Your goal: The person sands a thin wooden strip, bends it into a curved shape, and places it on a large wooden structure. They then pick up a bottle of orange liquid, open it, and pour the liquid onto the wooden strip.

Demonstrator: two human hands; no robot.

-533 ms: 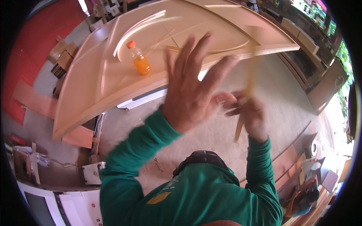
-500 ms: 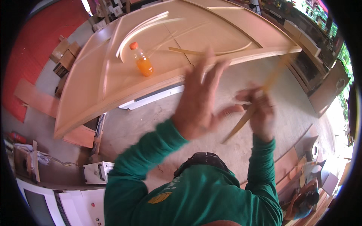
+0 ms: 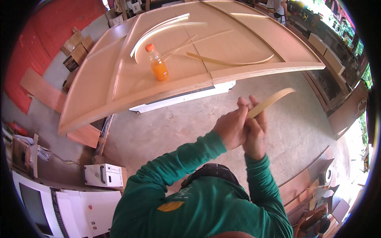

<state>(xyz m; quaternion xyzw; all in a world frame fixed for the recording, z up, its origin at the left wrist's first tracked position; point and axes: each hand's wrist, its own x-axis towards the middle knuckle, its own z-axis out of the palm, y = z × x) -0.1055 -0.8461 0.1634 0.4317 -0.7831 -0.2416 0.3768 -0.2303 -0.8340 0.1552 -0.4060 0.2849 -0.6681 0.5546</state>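
- Starting at the left, we have a broad wooden panel (image 3: 158, 96), and its ribs (image 3: 119, 70) look to be in place: that much seems done.
- On it come pale curved strips (image 3: 174, 20), lying loose, so we'd call those unused.
- Just in front of them stands a bottle (image 3: 159, 70), upright, orange drink inside, nobody touching it.
- Across to the right, another bowed strip (image 3: 234, 64) rests on the panel near its front edge, also loose as far as we can see.
- Now our left hand (image 3: 231, 129), pressed against the other hand, fingers bunched by the strip's lower end; we can't tell whether it grips or only touches.
- Beside it our right hand (image 3: 256, 137), closed around the held strip.
- And there's the held strip (image 3: 272, 101), above bare floor, apart from the panel, free end curving up and right: in our judgement, handling is underway and placing it remains undone.
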